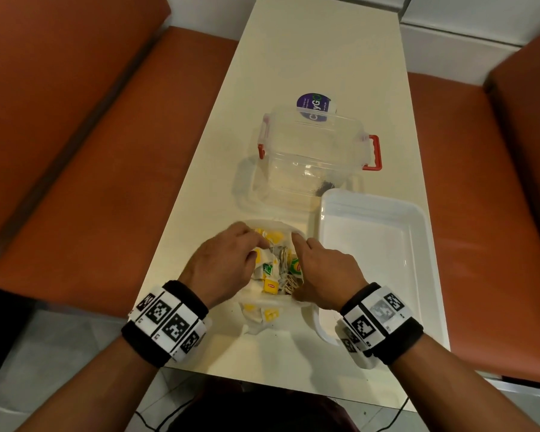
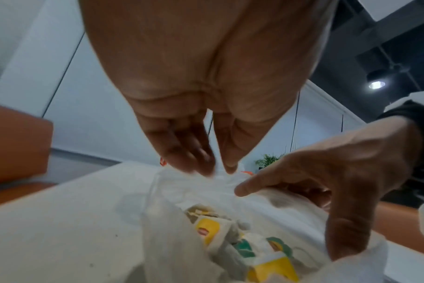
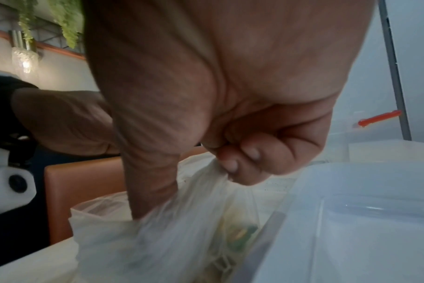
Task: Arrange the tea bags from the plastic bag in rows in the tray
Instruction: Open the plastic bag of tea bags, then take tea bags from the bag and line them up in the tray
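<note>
A thin clear plastic bag [image 1: 262,319] lies on the cream table near the front edge, full of yellow and green tea bags [image 1: 272,285]. My left hand [image 1: 228,260] pinches the bag's rim on the left; in the left wrist view its fingertips [image 2: 203,168] pinch the film [image 2: 225,180]. My right hand [image 1: 321,269] grips the rim on the right, its curled fingers [image 3: 245,159] bunching the plastic bag [image 3: 182,220], with its forefinger stretched along the far rim. Between the hands the bag's mouth is held wide. The white tray [image 1: 418,232] stands just right of the bag, with nothing in it.
A clear storage box [image 1: 312,151] with red latches stands behind the bag, and a round purple sticker or lid [image 1: 314,104] lies behind that. Orange benches [image 1: 75,151] run along both sides of the narrow table [image 1: 309,51].
</note>
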The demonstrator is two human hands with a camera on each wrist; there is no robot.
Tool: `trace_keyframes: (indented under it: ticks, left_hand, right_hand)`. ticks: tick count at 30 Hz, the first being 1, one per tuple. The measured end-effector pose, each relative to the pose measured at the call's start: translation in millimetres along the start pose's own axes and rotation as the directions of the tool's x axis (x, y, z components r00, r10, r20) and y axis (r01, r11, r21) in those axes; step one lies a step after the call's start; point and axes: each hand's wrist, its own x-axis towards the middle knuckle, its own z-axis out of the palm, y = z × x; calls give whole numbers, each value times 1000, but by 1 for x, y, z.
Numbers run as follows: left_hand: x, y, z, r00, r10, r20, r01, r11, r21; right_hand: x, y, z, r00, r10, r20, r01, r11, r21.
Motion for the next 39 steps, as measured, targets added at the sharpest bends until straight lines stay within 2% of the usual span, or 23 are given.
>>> trace_keyframes:
  ticks: [2, 4, 11, 20, 25, 31, 39]
  left_hand:
    - [10, 2, 8, 995, -27, 97, 30, 999, -23]
    - [21, -1, 15, 989, -69, 128, 66, 998, 23]
    - [52, -9, 11, 992, -119, 39, 112, 984, 136]
    - [51, -3, 23, 993, -68, 98, 45, 975, 219]
    - [57, 2, 32, 993, -21, 117, -19, 943, 333]
    - [66, 16, 39, 993, -32, 112, -22, 893, 450]
    - [73, 18, 39, 985, -54, 164, -17, 916, 401]
  right_hand:
    - [2, 2, -2, 1000, 7, -21, -6, 999, 36]
    - [4, 3, -4, 999, 16, -39, -13, 997, 69]
    - [11, 5, -4, 997, 70, -33, -67, 994, 81]
    - [12, 7, -4, 994, 97, -47, -90, 985, 146]
    - [12, 9, -5, 995, 93, -43, -86, 985, 150]
    - [11, 12, -3, 993, 97, -59, -88, 985, 152]
    - [8, 16, 1, 989, 112, -100, -98, 986, 134]
